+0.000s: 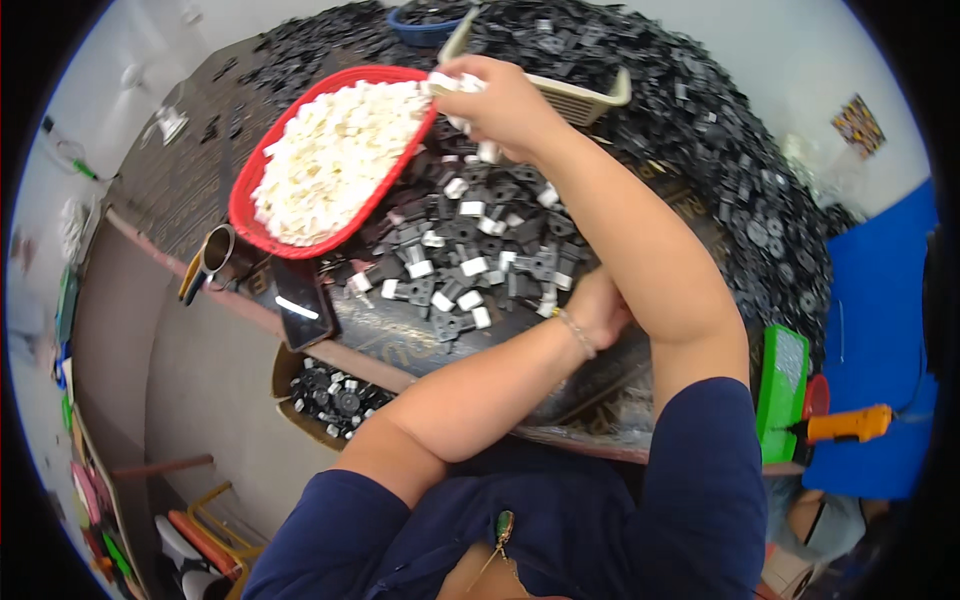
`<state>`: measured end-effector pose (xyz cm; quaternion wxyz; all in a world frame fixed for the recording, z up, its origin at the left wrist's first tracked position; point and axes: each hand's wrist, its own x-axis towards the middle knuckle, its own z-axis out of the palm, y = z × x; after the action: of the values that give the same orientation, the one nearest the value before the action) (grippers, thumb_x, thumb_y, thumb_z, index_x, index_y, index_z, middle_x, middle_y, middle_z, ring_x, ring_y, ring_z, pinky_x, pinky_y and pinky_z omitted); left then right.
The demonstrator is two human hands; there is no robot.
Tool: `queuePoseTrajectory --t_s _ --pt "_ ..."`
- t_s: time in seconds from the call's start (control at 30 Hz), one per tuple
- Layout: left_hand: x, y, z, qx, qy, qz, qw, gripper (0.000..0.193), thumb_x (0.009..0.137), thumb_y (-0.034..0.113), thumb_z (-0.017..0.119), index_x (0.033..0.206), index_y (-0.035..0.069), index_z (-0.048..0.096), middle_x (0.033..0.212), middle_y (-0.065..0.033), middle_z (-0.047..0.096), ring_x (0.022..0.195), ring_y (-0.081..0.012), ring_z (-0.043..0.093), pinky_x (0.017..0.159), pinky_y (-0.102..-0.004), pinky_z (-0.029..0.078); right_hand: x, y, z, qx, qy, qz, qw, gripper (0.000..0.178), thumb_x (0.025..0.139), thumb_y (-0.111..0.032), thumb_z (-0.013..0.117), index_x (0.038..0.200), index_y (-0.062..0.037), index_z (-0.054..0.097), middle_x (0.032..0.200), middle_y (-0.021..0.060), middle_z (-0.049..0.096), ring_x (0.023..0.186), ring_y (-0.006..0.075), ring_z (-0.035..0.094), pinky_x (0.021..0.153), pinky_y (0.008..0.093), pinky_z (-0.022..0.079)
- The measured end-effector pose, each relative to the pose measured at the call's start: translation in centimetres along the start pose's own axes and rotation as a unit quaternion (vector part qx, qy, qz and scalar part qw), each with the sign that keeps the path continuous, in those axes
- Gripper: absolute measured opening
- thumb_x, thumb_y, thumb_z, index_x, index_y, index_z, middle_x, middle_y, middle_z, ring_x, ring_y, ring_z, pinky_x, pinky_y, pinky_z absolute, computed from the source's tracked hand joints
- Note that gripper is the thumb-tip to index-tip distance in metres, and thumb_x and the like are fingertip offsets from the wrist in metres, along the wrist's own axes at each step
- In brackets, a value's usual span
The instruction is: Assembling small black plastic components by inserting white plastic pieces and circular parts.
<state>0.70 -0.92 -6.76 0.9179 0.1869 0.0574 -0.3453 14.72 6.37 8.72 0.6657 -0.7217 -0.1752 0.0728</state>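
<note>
Just left of the right hand [490,105], its fingers closed on white pieces [442,84], runs the rim of a red basket [240,212]; a beige basket [588,100] crowds it behind and right. Nearer than those fingers lie black parts [465,228]. The left hand's [600,312] fingers are hidden, state untellable; dark tabletop [600,398] shows between it and the near edge.

Dark surface [190,175] with pale lettering, loaded with small parts.
A red basket [243,205] sits left of centre at the top, a metal cup [228,258] and a dark phone [305,312] just below it; black-and-white pieces [470,238] lie scattered mid-frame, a heap of black parts [700,125] across the upper right.
</note>
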Motion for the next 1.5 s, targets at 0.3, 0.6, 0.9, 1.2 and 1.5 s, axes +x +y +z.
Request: queuePoseTrajectory --t_s 0.3,0.6,0.9,1.2,1.5 --pt "-4.0 0.7 4.9 0.135 -0.043 0.199 0.970 0.023 0.099 0.026 0.053 0.110 0.006 0.057 0.098 -0.0071 0.064 0.093 -0.0179 0.059 0.078 -0.0319 0.044 -28.2 5.9 -20.0 -0.378 0.237 -0.076 0.892 0.026 0.076 -0.002 0.067 0.101 -0.0044 0.067 0.102 0.0066 0.062 0.092 0.0196 0.061 0.080 0.0304 0.049" --pt "-17.3 1.5 14.1 0.169 -0.416 0.252 0.857 0.017 0.097 0.033 0.057 0.091 0.017 0.057 0.082 0.0044 0.064 0.094 -0.0197 0.054 0.081 -0.0347 0.039 -41.3 9.3 -23.1 -0.602 0.279 0.094 0.742 0.032 0.072 -0.005 0.070 0.103 -0.0106 0.070 0.109 0.0116 0.057 0.102 0.0356 0.056 0.087 0.0434 0.049" --pt "-20.0 0.8 16.6 0.195 -0.449 0.117 0.864 0.018 0.097 0.034 0.061 0.106 0.018 0.064 0.102 0.0011 0.072 0.115 -0.0228 0.054 0.101 -0.0404 0.034 -41.6 6.5 -25.6 -0.554 0.173 0.265 0.770 0.062 0.072 -0.039 0.082 0.124 -0.0101 0.065 0.153 0.0236 0.036 0.137 0.0436 0.038 0.114 0.0455 0.035" --pt "-18.6 -0.4 16.6 0.218 -0.529 0.124 0.810 0.028 0.098 0.040 0.060 0.115 0.017 0.058 0.095 -0.0031 0.073 0.114 -0.0245 0.054 0.103 -0.0451 0.031 -40.4 3.8 -25.1 -0.580 0.135 0.273 0.756 0.079 0.077 -0.041 0.079 0.144 -0.0114 0.049 0.156 0.0199 0.034 0.136 0.0427 0.041 0.114 0.0453 0.035" --pt "-10.2 -2.6 14.6 0.481 -0.242 0.270 0.798 0.024 0.095 0.027 0.060 0.110 0.008 0.059 0.102 -0.0139 0.064 0.104 -0.0303 0.059 0.099 -0.0419 0.043 -33.6 7.5 -24.9 -0.651 0.062 0.061 0.754 0.042 0.084 -0.008 0.067 0.125 -0.0089 0.063 0.119 0.0108 0.064 0.116 0.0299 0.056 0.099 0.0417 0.046"
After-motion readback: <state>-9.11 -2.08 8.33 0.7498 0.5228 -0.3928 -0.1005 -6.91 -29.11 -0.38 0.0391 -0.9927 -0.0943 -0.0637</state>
